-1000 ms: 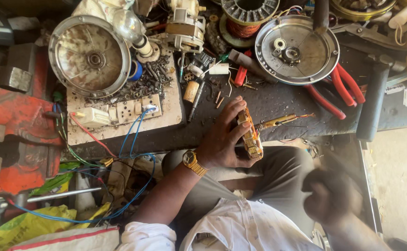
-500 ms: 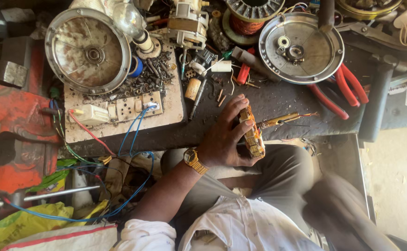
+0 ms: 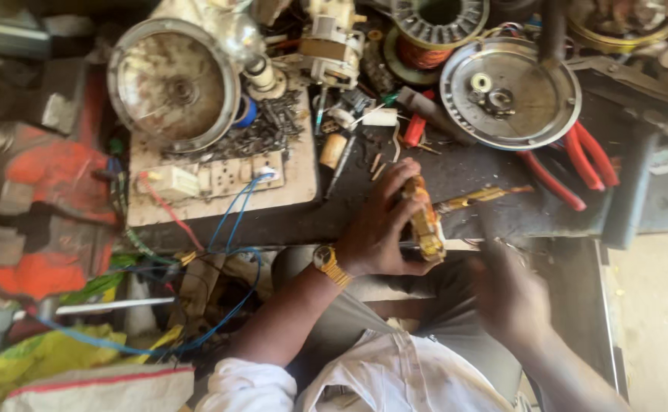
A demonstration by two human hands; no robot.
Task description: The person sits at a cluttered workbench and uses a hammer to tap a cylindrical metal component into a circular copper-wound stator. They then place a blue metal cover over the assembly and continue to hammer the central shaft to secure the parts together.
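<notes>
While the right hand (image 3: 511,297) blurs (grip unclear), left hand (image 3: 384,229) fingers clamp the coil (image 3: 424,221).

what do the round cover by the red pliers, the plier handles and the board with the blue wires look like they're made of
Round cover: likely bare metal, dull grey with a sheen and a pressed rim. Plier handles: red sleeves, probably plastic or rubber, smooth and evenly coloured. Board: looks like pale painted or laminated wood, flat, scuffed and dirty; hard to tell for sure.
</notes>
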